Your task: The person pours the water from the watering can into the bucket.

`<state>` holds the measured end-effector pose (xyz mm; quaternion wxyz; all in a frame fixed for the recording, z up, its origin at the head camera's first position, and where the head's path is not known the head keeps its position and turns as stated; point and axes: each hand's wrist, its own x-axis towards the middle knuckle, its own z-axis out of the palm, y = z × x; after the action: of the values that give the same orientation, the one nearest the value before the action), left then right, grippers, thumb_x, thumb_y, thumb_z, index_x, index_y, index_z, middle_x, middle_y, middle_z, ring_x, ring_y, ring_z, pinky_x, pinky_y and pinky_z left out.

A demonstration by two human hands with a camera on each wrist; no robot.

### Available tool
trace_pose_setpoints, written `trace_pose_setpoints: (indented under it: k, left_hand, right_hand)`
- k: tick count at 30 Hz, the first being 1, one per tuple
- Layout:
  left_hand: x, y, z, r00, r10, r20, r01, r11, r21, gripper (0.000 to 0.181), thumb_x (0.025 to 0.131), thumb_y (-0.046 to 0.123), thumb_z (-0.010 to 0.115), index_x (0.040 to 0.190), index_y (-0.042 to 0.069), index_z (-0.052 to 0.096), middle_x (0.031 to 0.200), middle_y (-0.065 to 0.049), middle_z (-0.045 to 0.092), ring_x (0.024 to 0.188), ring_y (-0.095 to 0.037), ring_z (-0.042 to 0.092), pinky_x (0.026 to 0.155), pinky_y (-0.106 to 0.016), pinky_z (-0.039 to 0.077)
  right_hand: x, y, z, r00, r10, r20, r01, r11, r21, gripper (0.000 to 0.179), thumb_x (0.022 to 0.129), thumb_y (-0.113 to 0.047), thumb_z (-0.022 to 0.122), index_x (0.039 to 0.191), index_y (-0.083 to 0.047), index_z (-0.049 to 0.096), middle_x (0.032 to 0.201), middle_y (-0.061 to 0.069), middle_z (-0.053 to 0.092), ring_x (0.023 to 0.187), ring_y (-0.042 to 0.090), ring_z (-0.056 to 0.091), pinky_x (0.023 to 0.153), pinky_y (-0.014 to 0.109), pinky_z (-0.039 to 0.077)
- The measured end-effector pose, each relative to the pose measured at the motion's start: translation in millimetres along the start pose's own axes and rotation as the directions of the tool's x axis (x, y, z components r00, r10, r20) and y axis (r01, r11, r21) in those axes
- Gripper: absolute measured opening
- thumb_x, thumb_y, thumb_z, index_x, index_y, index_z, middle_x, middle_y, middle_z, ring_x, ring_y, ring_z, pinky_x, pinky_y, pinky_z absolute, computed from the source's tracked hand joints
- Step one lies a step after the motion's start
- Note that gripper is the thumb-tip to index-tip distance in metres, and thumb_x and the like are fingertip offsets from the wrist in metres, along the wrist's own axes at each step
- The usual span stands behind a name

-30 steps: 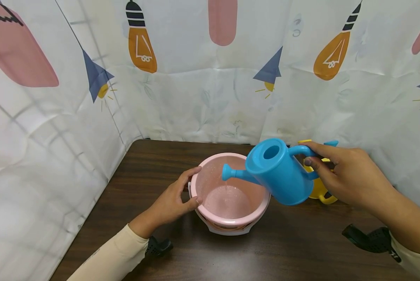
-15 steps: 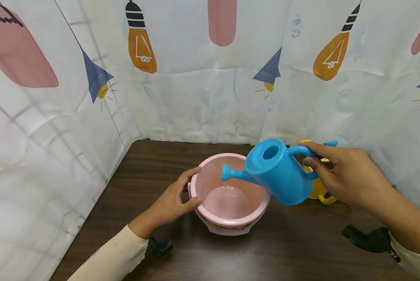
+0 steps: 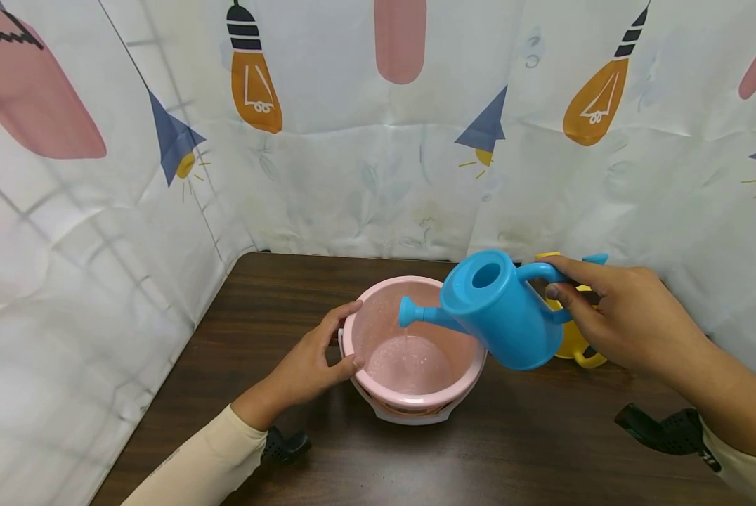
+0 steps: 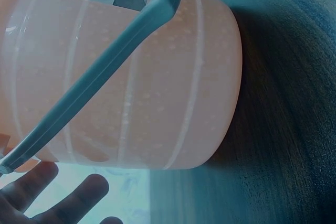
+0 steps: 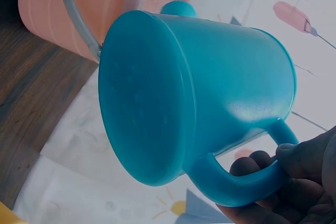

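Note:
My right hand [image 3: 618, 309] grips the handle of a blue watering can [image 3: 511, 316], held up and tipped toward the left. Its spout reaches over a pink bucket [image 3: 416, 397], and a thin stream of water falls from the spout's head inside. Ripples and droplets show at the bucket's bottom. At the bucket's left side, my left hand [image 3: 311, 358] holds the rim, thumb and a finger over it. In the left wrist view, fingers [image 4: 79, 198] lie beside the bucket wall, and its grey carrying handle [image 4: 100, 82] hangs down. The right wrist view shows the can's round base.
Behind my right hand stands a yellow watering can [image 3: 570, 344] with a blue part, mostly hidden. Everything rests on a dark wooden table [image 3: 277, 295]. A white printed curtain [image 3: 365, 176] closes off the back and left sides.
Both hands, the watering can and the bucket keep their places. Only the thin stream and the ripples in the bucket vary slightly.

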<state>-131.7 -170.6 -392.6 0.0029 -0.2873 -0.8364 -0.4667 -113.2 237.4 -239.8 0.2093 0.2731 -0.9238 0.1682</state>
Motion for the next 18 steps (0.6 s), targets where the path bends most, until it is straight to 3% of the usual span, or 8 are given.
trace_pose_setpoints:
  k: [6,18]
  left_hand:
    - [0.2,-0.2,0.1,1.000,0.002,0.002,-0.002,1.000,0.005,0.079,0.095,0.045,0.068,0.161,0.025,0.028,0.141,-0.008,0.053,0.119,-0.022,0.058,0.096,-0.050,0.050]
    - [0.9,0.0,-0.6,1.000,0.012,-0.001,-0.012,1.000,0.017,0.078,0.096,0.046,0.067,0.160,0.024,0.029,0.139,-0.008,0.054,0.116,-0.022,0.059,0.095,-0.047,0.050]
  right_hand:
    - [-0.2,0.0,-0.4,0.999,0.021,0.026,-0.021,1.000,0.008,0.048,0.088,0.001,0.076,0.135,0.000,0.064,0.097,0.017,0.076,0.076,0.036,0.074,0.060,0.047,0.058]
    - [0.3,2.2,0.3,1.000,-0.004,-0.004,0.004,1.000,-0.004,0.049,0.086,0.001,0.079,0.133,-0.002,0.067,0.097,0.013,0.076,0.074,0.029,0.073,0.056,0.039,0.055]
